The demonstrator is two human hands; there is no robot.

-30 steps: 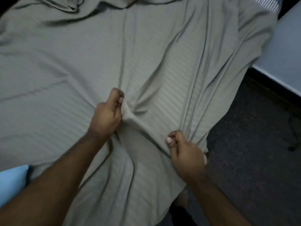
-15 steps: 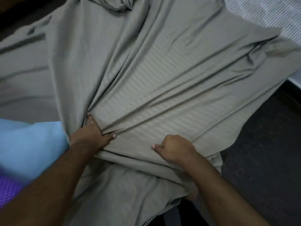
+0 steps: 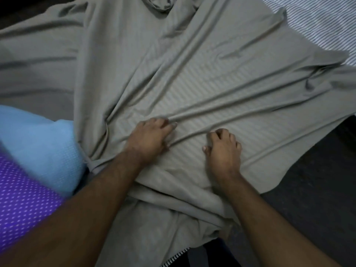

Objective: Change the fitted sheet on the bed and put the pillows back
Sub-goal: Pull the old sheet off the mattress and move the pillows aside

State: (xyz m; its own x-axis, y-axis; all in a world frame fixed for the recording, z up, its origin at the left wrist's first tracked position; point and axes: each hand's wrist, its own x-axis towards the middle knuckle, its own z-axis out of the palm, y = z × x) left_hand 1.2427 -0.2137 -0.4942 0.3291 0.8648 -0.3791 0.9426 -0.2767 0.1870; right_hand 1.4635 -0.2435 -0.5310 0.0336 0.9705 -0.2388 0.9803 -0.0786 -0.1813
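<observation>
- Two hands on a grey-green striped-weave fitted sheet point(image 3: 202, 78), which lies loose and rumpled over the bed, spreading away from both hands and hanging past the bed edge below them.
- left hand point(image 3: 149, 138): palm down on sheet, fingers bent, gathering a ridge of cloth at the fingertips; folds fan out from there.
- right hand point(image 3: 223, 149): just beside the left, fingers curled, pinching a fold of the sheet, thumb tucked toward the left hand.
- light blue knit blanket point(image 3: 38, 149): well left of the left hand, touching the sheet edge.
- purple dotted cloth point(image 3: 21, 201): below the blanket, beside the left forearm.
- white pinstriped mattress cover point(image 3: 319, 22): bare, far beyond the right hand.
- dark floor point(image 3: 316, 199): right of the right forearm.
</observation>
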